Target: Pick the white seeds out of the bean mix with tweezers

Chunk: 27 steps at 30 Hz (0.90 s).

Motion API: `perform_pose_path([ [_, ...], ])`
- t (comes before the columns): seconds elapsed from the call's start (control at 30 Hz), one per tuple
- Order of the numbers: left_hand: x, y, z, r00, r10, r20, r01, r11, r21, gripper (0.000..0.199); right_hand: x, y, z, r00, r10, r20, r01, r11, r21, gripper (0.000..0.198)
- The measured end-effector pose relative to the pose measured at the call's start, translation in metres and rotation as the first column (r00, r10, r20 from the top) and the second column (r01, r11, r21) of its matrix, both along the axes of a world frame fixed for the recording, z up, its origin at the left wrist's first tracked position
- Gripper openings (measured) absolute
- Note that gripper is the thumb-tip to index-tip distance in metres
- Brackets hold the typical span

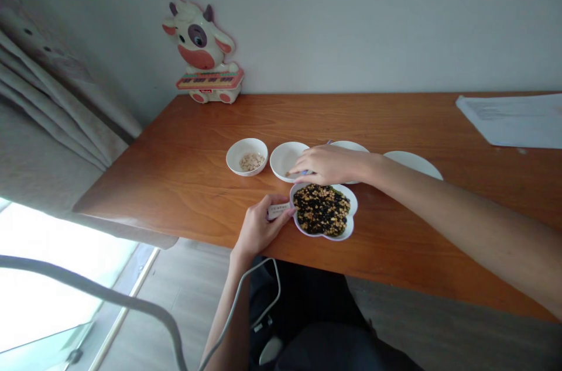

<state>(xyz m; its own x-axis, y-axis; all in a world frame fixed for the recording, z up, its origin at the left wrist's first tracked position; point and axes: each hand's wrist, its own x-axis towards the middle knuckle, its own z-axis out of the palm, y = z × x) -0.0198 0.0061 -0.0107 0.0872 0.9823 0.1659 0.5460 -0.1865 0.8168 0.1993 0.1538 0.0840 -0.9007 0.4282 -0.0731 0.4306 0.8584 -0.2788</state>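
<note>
A white flower-shaped dish near the table's front edge holds a mix of dark and tan beans. My left hand rests at its left rim, fingers closed on a small white card-like object. My right hand reaches across just above the dish, fingertips over the near rim of a white bowl, pinching a thin purplish tool whose tip shows behind the hand. One or two tan bits lie in that bowl. Further left, another white bowl contains pale seeds.
Two more white dishes stand behind my right forearm. A cow-shaped toy keyboard stands against the wall at the back left. Papers lie at the right edge. A curtain hangs left; a cable runs below the wooden table.
</note>
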Motion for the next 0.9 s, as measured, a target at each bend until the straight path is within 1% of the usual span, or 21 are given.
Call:
perform_pose_path([
  [0.1, 0.0, 0.0, 0.0, 1.0, 0.01, 0.006, -0.01, 1.0, 0.008, 0.027, 0.034, -0.003, -0.002, 0.987, -0.142, -0.071, 0.149, 0.983, 0.108, 0.039],
  [0.2, 0.0, -0.001, 0.0, 1.0, 0.013, 0.007, -0.013, 1.0, -0.003, 0.027, 0.069, -0.012, -0.009, 0.979, -0.198, -0.049, 0.204, 0.96, 0.191, 0.047],
  [0.3, 0.0, -0.002, -0.001, 1.0, 0.011, 0.0, -0.011, 1.0, -0.004, 0.028, 0.091, -0.028, -0.019, 0.971, -0.236, -0.047, 0.24, 0.949, 0.204, 0.045],
  [0.43, -0.001, -0.002, -0.001, 1.0, 0.014, -0.018, -0.014, 1.0, 0.003, 0.028, 0.102, -0.045, -0.031, 0.959, -0.264, -0.107, 0.281, 0.934, 0.219, 0.033],
  [0.67, 0.0, -0.003, 0.0, 0.999, 0.029, -0.03, -0.029, 1.0, -0.007, 0.027, 0.118, -0.058, -0.042, 0.949, -0.282, -0.141, 0.312, 0.903, 0.295, 0.031],
  [0.9, 0.001, -0.002, 0.002, 0.999, 0.03, -0.027, -0.03, 1.0, -0.007, 0.025, 0.123, -0.073, -0.044, 0.924, -0.316, -0.216, 0.367, 0.891, 0.268, 0.028],
])
